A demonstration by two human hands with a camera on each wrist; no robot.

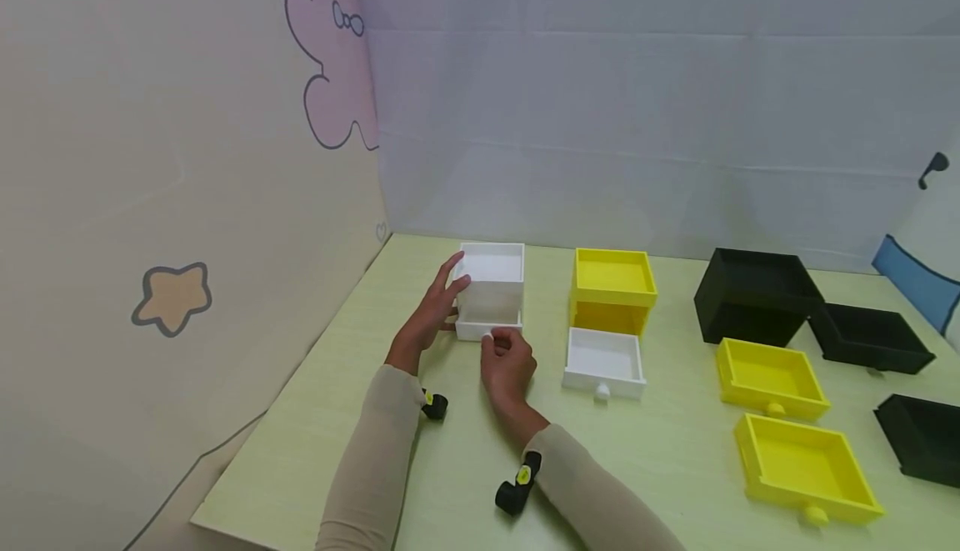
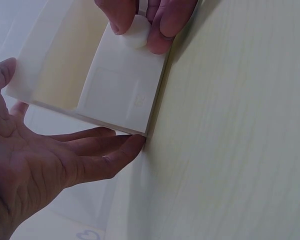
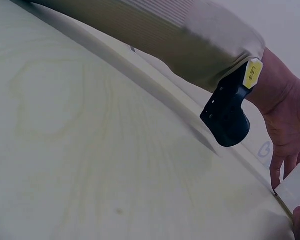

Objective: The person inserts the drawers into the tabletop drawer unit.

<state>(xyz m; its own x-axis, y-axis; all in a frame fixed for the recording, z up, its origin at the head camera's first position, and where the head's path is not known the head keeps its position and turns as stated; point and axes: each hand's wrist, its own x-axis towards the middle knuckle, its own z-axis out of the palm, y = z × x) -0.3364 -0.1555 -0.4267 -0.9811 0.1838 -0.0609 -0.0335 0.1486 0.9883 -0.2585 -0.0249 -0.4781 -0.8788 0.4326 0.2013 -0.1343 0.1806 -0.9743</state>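
Note:
A white drawer cabinet (image 1: 491, 264) stands at the back left of the table. In its lower opening sits a white drawer (image 2: 117, 85), its front flush or nearly so with the cabinet's lower edge. My right hand (image 1: 508, 366) pinches the drawer's round white knob (image 2: 136, 33) between thumb and fingers. Along the cabinet's left side lies my left hand (image 1: 429, 315), fingers fairly straight and touching the wall near the bottom front corner, thumb near the upper front. How far the drawer reaches inside cannot be told. The right wrist view catches only a corner of the drawer front (image 3: 293, 187).
Right of the hands stands a yellow cabinet (image 1: 615, 274), with a white drawer (image 1: 603, 359) before it. Farther right are a black cabinet (image 1: 757, 288), two yellow drawers (image 1: 776, 372) and two black drawers (image 1: 870, 338). A wall borders the table's left edge.

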